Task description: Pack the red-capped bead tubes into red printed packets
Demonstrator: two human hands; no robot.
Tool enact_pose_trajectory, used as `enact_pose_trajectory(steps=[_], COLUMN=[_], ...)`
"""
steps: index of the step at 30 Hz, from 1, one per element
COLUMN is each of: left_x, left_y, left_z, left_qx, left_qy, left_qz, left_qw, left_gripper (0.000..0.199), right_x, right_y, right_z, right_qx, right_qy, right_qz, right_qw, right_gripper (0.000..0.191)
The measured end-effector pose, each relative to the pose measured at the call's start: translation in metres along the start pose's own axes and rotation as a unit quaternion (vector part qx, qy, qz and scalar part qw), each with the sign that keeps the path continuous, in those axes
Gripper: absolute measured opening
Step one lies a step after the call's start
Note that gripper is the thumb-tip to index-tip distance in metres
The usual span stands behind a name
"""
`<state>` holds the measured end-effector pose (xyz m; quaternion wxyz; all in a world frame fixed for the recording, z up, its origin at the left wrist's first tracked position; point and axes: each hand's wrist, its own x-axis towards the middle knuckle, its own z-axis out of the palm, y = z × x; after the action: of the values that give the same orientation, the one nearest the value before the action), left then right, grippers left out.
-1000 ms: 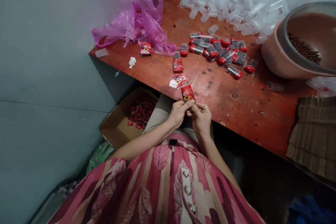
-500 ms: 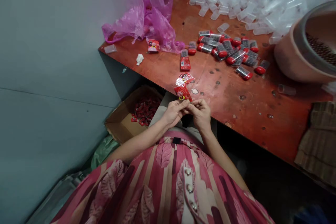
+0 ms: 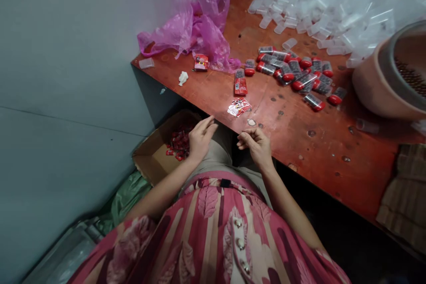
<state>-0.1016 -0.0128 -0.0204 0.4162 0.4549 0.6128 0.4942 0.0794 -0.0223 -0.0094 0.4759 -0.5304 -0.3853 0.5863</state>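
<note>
My left hand (image 3: 200, 140) is over the near table edge, beside the cardboard box (image 3: 149, 155). Its fingers are stretched out with the thumb apart, and I see nothing in it. To the right, my right hand (image 3: 257, 145) hovers at the table edge with fingers curled and thumb pressed against them; anything in that pinch is hidden. Just beyond the hands lie shiny red printed wrappers (image 3: 238, 107). Behind them is a clear tube in a red printed wrapper (image 3: 240, 82). Red wrapped pieces (image 3: 180, 142) fill part of the box.
Several red-capped clear tubes (image 3: 303, 80) filled with dark beads lie mid-table. A heap of clear tubes (image 3: 333, 13) covers the back. On the right stands a bucket (image 3: 374, 71) with brown beads. A pink plastic bag (image 3: 208, 31) and a small red packet (image 3: 201, 62) sit back left.
My hands have come apart, the left moving leftward towards the box. The red wrapper that both hands held is no longer visible in them. The view has shifted slightly.
</note>
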Motion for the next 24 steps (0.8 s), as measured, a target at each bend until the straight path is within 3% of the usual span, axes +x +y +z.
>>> enact_pose_trajectory(steps=[3, 6, 9, 16, 20, 22, 24], left_x=[0.039, 0.068, 0.078, 0.070, 0.046, 0.034, 0.028], left_y=[0.011, 0.010, 0.003, -0.006, 0.009, 0.019, 0.027], left_z=[0.035, 0.062, 0.073, 0.073, 0.077, 0.078, 0.077], left_qx=[0.191, 0.333, 0.383, 0.327, 0.244, 0.175, 0.093], left_qy=[-0.114, -0.137, -0.121, -0.048, -0.083, -0.109, -0.125], left_qz=[0.201, 0.246, 0.247, 0.307, 0.336, 0.302, 0.203], left_qw=[0.954, 0.900, 0.882, 0.893, 0.906, 0.931, 0.967], left_gripper=[0.035, 0.036, 0.030, 0.027, 0.028, 0.030, 0.035], right_x=[-0.002, -0.008, -0.012, 0.017, 0.043, 0.050, 0.052], right_y=[0.001, -0.001, -0.004, -0.011, -0.017, -0.022, -0.027], right_z=[0.000, -0.005, -0.014, -0.020, -0.017, -0.019, -0.023], right_qx=[-0.015, -0.030, -0.040, -0.032, 0.057, 0.075, 0.072], right_qy=[0.000, 0.014, 0.029, 0.072, 0.086, 0.082, 0.078], right_qz=[0.002, 0.001, -0.005, -0.063, -0.084, -0.079, -0.070], right_qw=[1.000, 0.999, 0.999, 0.995, 0.991, 0.991, 0.992], right_gripper=[0.025, 0.023, 0.022, 0.025, 0.039, 0.040, 0.040])
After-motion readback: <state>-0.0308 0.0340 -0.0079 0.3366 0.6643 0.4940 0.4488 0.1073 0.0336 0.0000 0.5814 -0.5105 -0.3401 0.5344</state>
